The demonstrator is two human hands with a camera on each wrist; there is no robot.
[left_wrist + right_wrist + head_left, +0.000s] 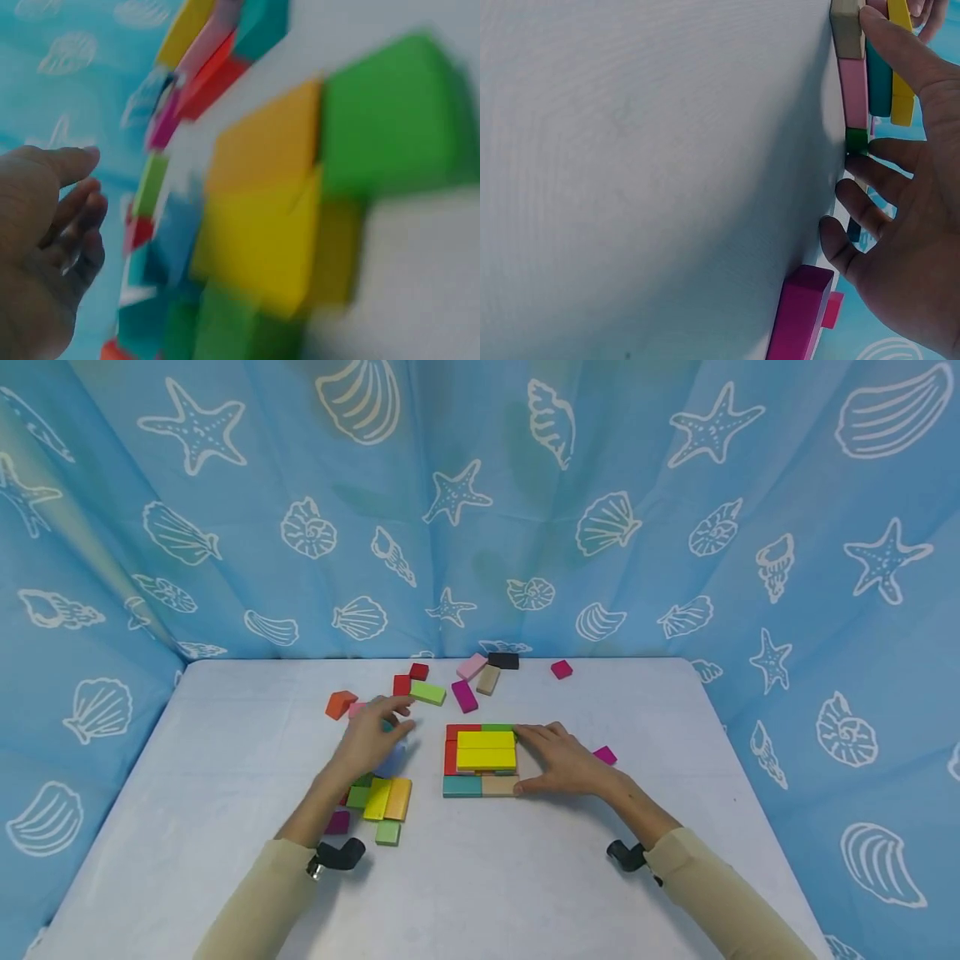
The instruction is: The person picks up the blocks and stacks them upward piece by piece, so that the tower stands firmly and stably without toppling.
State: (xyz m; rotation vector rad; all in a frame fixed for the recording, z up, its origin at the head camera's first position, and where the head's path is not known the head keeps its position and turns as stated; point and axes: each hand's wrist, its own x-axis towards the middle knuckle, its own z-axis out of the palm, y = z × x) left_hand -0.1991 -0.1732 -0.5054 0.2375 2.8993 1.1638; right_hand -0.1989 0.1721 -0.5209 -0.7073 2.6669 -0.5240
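Note:
A low stack of wooden blocks stands at the table's middle, with two yellow blocks (486, 750) side by side on top. Its lower layers show red, a teal block (462, 787) and a tan block (499, 787). My right hand (561, 762) spans the stack's right side, thumb at the tan block and index fingertip by the green block (856, 140) at the far corner. My left hand (372, 739) hovers over the loose blocks on the left, thumb and fingers apart with nothing between them. Below it lie a yellow block (259, 240), an orange block (266, 142) and several green ones.
Loose blocks lie behind the stack, among them a lime block (427, 693), a magenta block (464, 697) and a black block (503, 661). Another magenta block (802, 311) lies right of my right hand. A blue shell-print curtain (480, 560) borders the white table (570, 885).

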